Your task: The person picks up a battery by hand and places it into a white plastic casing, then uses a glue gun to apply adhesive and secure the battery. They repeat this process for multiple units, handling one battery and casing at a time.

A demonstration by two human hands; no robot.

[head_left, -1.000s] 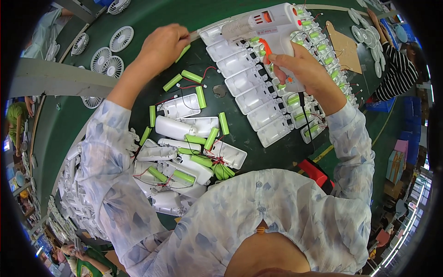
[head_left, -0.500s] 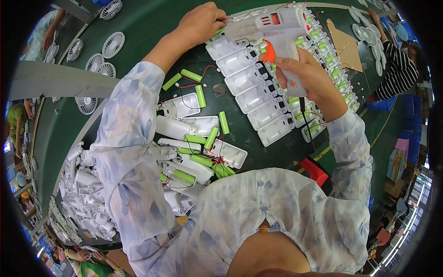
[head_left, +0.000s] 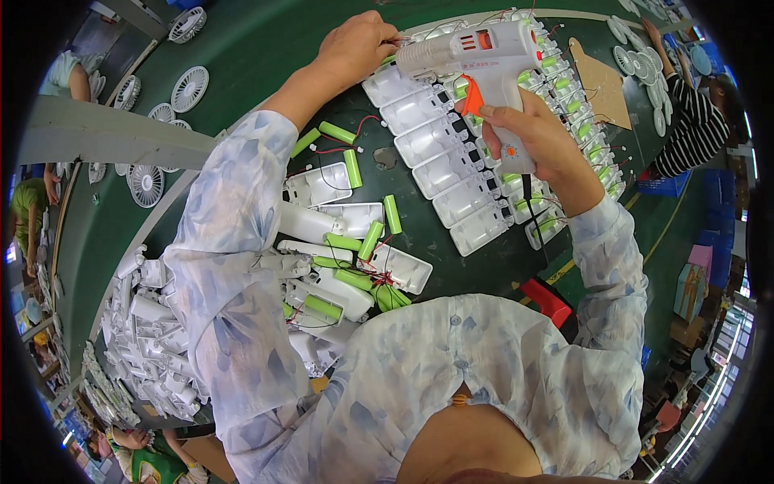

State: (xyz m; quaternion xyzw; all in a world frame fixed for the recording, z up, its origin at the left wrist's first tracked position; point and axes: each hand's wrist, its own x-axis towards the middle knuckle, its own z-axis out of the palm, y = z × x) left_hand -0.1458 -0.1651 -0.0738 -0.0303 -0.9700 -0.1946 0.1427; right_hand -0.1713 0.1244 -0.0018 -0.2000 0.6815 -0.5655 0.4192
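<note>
Just right of the pinched left hand point(head_left: 355, 50), a white plastic glue gun with an orange trigger point(head_left: 476, 56) is pointing its ribbed barrel leftward. The right hand point(head_left: 538, 133) is gripping its handle, fingers curled. The left is holding a mostly hidden green cylindrical cell point(head_left: 388, 60). Nearer the body than the left hand, open white plastic shells point(head_left: 446, 173) are lying in a row.

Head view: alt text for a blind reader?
A person's right hand holds a white glue gun over rows of white plastic shells, the left hand near its tip. Green batteries and more shells lie scattered on the green table.
</note>
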